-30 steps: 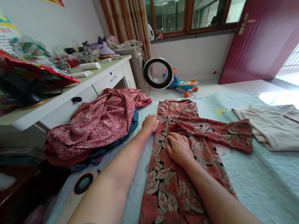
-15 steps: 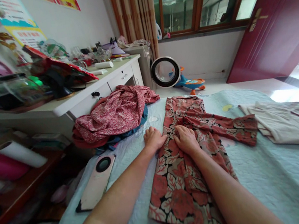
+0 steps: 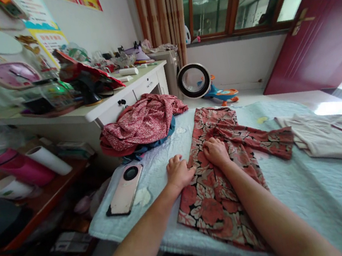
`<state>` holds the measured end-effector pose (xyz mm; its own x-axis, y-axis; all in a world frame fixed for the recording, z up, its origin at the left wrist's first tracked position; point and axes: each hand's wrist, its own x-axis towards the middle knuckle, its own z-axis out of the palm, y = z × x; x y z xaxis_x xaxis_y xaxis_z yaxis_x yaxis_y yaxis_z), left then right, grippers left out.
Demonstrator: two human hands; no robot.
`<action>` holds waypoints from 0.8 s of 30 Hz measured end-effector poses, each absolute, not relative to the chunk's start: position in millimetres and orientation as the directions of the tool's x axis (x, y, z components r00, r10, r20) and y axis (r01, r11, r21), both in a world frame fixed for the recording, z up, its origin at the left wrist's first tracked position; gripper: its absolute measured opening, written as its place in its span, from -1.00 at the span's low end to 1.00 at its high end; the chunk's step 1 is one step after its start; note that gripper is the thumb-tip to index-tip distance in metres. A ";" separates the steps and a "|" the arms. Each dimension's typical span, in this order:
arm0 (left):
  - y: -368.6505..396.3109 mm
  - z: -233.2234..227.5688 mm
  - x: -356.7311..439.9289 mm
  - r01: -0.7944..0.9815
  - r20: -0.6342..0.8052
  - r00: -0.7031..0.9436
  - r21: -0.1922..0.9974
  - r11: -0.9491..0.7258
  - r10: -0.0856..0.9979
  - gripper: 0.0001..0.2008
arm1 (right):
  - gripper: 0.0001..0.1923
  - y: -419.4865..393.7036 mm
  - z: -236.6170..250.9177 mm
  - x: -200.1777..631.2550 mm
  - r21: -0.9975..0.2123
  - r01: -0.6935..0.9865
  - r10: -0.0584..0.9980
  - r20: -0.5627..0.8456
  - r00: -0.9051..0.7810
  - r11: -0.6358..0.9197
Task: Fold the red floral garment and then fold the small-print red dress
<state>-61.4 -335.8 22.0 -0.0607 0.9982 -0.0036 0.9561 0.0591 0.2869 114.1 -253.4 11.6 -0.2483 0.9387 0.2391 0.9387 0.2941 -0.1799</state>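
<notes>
While hands [image 3: 179,172] [image 3: 216,151] touch cloth [image 3: 207,194], a phone [image 3: 124,196] lies nearby.

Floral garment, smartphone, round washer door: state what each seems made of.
Floral garment: thin, matte cloth, perhaps cotton or a blend, by its soft creases. Smartphone: smooth pale back, plastic or glass unclear; dark corners may be rubber. Round washer door: glossy, see-through centre, likely glass or clear plastic, within a dark ring.
</notes>
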 end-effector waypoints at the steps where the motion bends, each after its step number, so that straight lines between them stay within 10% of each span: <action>1: -343.6 22.7 -63.0 0.956 -0.003 -0.057 0.287 0.056 0.998 -0.68 | -0.73 -253.5 11.4 114.2 -0.184 0.939 0.941 0.236 -0.243 0.289; 18: -427.6 30.9 -77.6 0.847 0.031 0.049 0.528 -0.058 0.998 -0.87 | -0.64 -286.1 38.1 115.8 -0.233 0.908 0.936 0.044 -0.349 0.349; 24: -439.6 39.5 -86.4 0.776 -0.135 0.046 0.628 0.050 0.990 -0.58 | -0.66 -342.4 34.4 119.0 -0.286 0.824 0.871 0.115 -0.477 0.489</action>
<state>-86.4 -439.6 39.5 0.0462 0.9897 -0.1353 0.7763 0.0497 0.6284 119.0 -342.4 34.4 -0.4772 0.8713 0.1147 0.8241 0.4890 -0.2860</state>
